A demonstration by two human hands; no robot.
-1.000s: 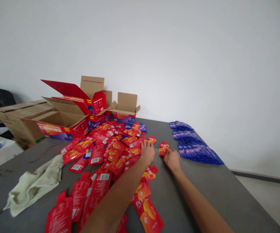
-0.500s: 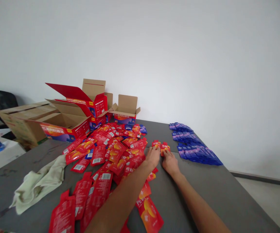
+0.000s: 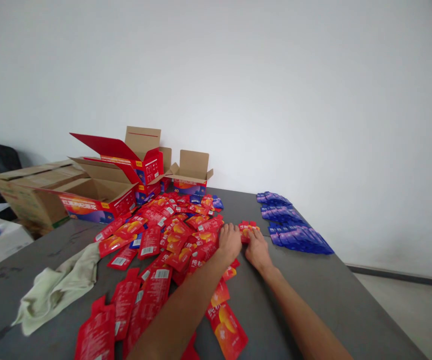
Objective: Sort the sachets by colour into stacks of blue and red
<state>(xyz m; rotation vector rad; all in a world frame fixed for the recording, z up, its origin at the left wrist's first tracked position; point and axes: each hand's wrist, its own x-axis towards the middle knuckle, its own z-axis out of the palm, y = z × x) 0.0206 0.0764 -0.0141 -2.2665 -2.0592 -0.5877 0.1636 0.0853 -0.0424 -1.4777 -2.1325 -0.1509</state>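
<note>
Both hands lie flat, the left hand (image 3: 229,241) and right hand (image 3: 256,248) pressing fingers onto small red packs (image 3: 246,230) beside the blue packs (image 3: 294,231). Best to square the edges gently.

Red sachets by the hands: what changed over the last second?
The left hand slid right to meet the right hand; both now press on the small stack of red sachets, grip unclear. The loose red pile, blue sachet rows, boxes and cloth stayed put.
</note>
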